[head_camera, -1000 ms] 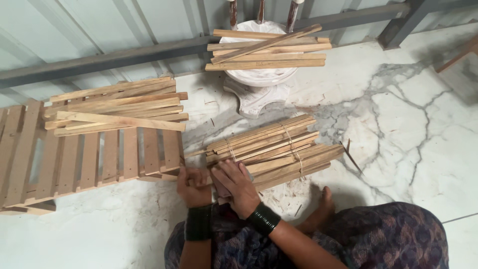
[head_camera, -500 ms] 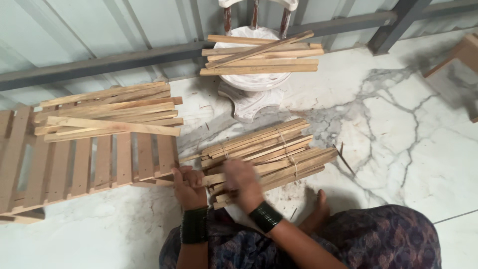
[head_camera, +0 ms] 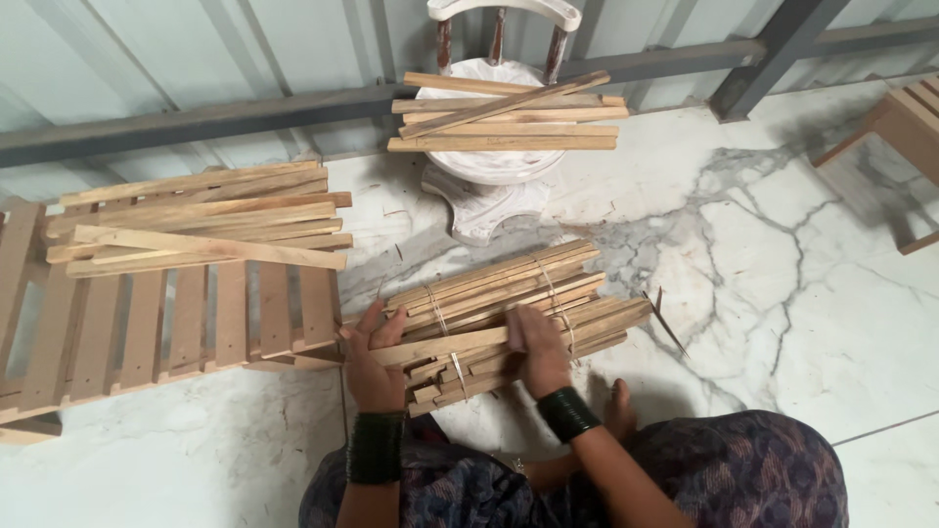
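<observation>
A tied bundle of wooden slats (head_camera: 509, 298) lies on the marble floor in front of me, bound with thin string. One loose wooden slat (head_camera: 445, 344) rests across the near side of the bundle. My left hand (head_camera: 370, 354) grips the slat's left end, fingers curled over it. Around the slat's right part my right hand (head_camera: 538, 352) is closed, pressing down on the bundle. Both wrists wear dark green bangles. My patterned skirt and a bare foot (head_camera: 618, 411) show below.
A slatted wooden pallet (head_camera: 186, 323) at left carries a stack of loose slats (head_camera: 201, 220). A white pedestal (head_camera: 489, 186) behind the bundle holds more slats (head_camera: 504, 112). A metal wall rail runs along the back. Another wooden frame (head_camera: 905, 147) is at right.
My hands have shifted apart along the single slat, the left to its end, the right further right. The camera view has tilted slightly; the bundle stays in place.
</observation>
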{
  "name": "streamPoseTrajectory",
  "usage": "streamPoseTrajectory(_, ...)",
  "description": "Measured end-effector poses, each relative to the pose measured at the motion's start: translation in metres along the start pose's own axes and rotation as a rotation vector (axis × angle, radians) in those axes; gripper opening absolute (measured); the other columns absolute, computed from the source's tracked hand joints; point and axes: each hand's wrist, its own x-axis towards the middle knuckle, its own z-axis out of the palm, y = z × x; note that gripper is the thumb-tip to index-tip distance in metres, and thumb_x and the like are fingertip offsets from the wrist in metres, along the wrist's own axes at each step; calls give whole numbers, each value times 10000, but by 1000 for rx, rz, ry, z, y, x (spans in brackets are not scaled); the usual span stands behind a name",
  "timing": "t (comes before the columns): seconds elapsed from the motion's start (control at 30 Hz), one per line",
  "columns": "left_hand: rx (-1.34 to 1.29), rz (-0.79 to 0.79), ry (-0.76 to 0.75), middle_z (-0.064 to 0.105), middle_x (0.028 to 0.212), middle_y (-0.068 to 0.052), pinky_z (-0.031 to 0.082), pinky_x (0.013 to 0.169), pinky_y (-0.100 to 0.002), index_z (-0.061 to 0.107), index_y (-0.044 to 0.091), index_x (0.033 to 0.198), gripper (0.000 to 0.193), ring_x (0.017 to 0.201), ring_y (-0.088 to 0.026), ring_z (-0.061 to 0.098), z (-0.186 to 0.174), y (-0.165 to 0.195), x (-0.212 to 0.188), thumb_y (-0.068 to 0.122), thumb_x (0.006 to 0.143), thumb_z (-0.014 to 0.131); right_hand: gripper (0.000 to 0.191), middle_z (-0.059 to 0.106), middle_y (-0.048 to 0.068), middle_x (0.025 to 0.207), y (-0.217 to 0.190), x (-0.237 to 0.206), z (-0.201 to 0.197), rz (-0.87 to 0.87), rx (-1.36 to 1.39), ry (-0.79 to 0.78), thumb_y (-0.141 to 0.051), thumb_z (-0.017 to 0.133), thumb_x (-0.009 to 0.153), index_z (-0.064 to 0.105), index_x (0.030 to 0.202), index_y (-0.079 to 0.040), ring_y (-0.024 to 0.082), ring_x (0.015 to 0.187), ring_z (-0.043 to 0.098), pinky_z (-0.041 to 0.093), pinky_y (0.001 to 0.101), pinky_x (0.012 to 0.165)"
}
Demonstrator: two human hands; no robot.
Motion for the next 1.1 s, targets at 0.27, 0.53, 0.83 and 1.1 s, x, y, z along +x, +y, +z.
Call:
streamPoseTrajectory(0.27,-13,-38,-288,404,1627,-157,306,1181,-387,334,85,1589,692,1414,-305,430,9,30,-14,514,1072,167,725,620,200,1372,-171,33,-13,-388,167,-86,-64,685,620,598,1336,11,357,1324,537,409,524,1058)
streamPoseTrajectory(0.53,-57,39,-415,280,1656,-269,144,1263,-414,162,34,1624,629,1579,-330,199,7,-1,-10,375,1105,265,649,558,215,1410,-13,-5,6,-53,160,-51,-21,662,770,516,1402,-43,384,1353,478,334,519,1164)
streamPoseTrajectory(0.83,-52,65,-377,298,1635,-327,143,1264,-409,146,1,1629,634,1574,-352,211,16,-5,-4,332,1106,285,741,552,201,1473,-29,5,15,-151,123,-130,10,616,712,516,1445,-41,392,1395,476,348,488,1169)
streamPoseTrajectory(1.1,141,68,-358,263,1662,-256,239,1219,-413,128,48,1628,637,1553,-340,232,9,7,-12,353,1082,247,424,662,145,1169,-94,3,-6,-68,223,-216,-83,633,761,623,1184,-58,339,1130,618,486,439,964)
